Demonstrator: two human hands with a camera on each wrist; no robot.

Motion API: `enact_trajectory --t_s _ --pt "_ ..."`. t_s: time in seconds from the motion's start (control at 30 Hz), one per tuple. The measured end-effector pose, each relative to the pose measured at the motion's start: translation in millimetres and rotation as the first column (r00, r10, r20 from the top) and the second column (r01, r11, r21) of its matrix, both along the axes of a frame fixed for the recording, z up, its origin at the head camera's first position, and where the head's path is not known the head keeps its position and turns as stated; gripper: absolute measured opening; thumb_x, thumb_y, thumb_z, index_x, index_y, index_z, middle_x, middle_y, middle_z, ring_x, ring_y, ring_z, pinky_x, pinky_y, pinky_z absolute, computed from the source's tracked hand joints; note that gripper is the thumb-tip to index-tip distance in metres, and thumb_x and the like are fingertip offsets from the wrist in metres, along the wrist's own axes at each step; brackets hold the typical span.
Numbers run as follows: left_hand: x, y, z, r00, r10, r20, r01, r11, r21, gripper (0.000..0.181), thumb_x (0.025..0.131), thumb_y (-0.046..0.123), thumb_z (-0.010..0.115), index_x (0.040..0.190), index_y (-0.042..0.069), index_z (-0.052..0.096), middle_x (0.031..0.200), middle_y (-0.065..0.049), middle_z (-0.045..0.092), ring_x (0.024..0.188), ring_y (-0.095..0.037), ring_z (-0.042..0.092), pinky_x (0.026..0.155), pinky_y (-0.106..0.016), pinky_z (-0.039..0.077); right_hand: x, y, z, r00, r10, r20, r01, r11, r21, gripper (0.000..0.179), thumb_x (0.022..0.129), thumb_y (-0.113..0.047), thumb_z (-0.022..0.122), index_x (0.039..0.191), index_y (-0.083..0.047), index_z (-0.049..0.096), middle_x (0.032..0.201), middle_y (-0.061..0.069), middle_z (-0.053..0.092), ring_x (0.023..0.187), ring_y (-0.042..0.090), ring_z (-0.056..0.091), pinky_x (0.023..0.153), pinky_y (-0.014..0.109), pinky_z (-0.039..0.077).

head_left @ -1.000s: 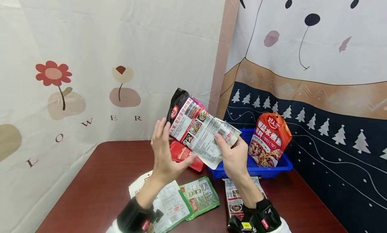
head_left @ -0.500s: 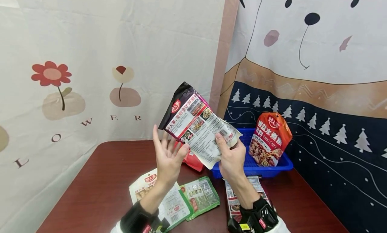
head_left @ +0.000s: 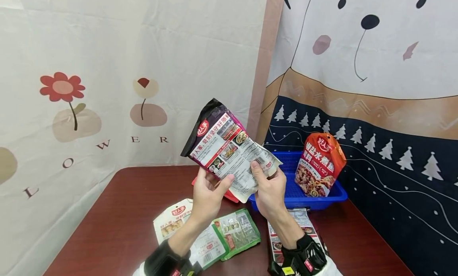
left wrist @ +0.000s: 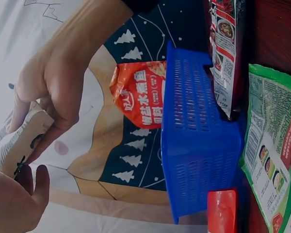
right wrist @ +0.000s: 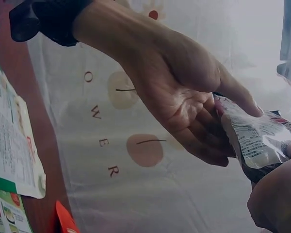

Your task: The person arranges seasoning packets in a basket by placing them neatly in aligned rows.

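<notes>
Clamping left hand [head_left: 207, 196] and right hand [head_left: 270, 191] on a flat black-and-white plastic pouch [head_left: 226, 142], apparently steadying it, next needing even support.

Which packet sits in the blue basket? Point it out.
The orange packet, propped up inside the blue basket. The black-topped packet is held by both hands; the other visible packets are outside.
</notes>
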State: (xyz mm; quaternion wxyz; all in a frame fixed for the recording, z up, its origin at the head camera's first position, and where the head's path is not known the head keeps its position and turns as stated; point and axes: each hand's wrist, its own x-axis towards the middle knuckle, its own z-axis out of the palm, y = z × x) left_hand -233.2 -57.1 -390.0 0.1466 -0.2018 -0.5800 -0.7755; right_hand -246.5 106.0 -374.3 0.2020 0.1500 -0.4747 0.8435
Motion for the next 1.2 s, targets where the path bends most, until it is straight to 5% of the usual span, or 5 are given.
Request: enact_trajectory --t_s 0.4,0.7,1.0,1.2 --pt "-3.2 -4.6 4.1 0.991 0.049 -0.125 -0.044 0.998 0.046 0.071 0.102 -0.005 0.078 0.162 0.013 0.044 0.149 -0.015 0.073 0.132 -0.021 0.078 0.105 -0.038 0.067 -1.2 -0.7 -3.9 0.987 0.159 -0.004 -0.159 0.986 0.045 0.032 0.108 0.006 0.068 0.133 -0.011 0.077 0.122 0.001 0.086 0.111 0.014 0.084 0.095 0.03 0.069" --pt "-5.8 -16.9 9.7 0.985 0.094 -0.146 -0.094 0.996 0.009 0.069 0.099 -0.006 0.08 0.158 0.012 0.049 0.143 -0.011 0.076 0.125 -0.02 0.081 0.099 -0.037 0.07 -9.5 11.5 -7.1 0.966 0.257 -0.029 -0.243 0.94 0.238 0.035 0.109 0.002 0.068 0.142 -0.009 0.072 0.128 -0.001 0.083 0.117 0.014 0.082 0.103 0.031 0.067" --pt "-9.3 -28.5 14.4 0.978 0.145 -0.149 -0.152 0.988 -0.037 0.062 0.099 -0.004 0.081 0.153 0.011 0.056 0.139 -0.012 0.08 0.118 -0.019 0.084 0.096 -0.038 0.07 -15.2 23.0 -5.8 0.99 0.122 -0.077 -0.074 0.887 0.457 0.038 0.106 -0.002 0.074 0.143 0.004 0.068 0.121 -0.007 0.083 0.107 0.011 0.082 0.093 0.028 0.069" --pt "-10.1 -31.9 16.1 0.976 0.179 -0.126 -0.192 0.977 -0.095 0.056 0.1 -0.001 0.082 0.151 0.01 0.061 0.128 -0.022 0.082 0.105 -0.016 0.086 0.084 -0.037 0.072 -11.2 30.4 2.4 0.988 0.055 -0.143 0.022 0.873 0.488 0.045 0.105 0.001 0.071 0.15 0.006 0.062 0.128 -0.007 0.08 0.115 0.008 0.077 0.098 0.022 0.064"
